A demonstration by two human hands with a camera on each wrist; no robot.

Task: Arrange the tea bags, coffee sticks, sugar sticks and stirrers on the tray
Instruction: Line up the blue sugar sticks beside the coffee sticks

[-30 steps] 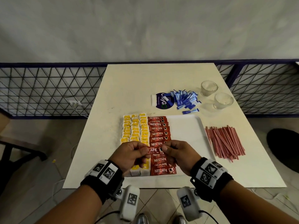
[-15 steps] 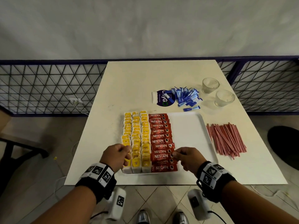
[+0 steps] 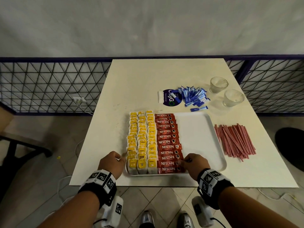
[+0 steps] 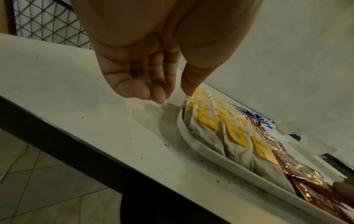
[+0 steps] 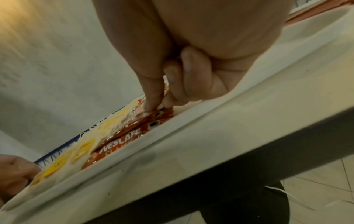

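I am pinching a coffee stick [image 3: 169, 163] with my right hand [image 3: 195, 163] at the tray's [image 3: 217, 145] six o'clock, squaring its row. My left hand [image 3: 111, 163] is loosely curled, empty, thumb steadying the tea bags [image 3: 141, 142] at nine o'clock.

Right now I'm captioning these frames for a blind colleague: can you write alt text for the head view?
Two hands work at the near edge of a white tray: the right hand pinches the end of a red coffee stick, and the left hand touches the rows of yellow-tagged tea bags. Blue sugar sticks and red stirrers lie on the table, off the tray.
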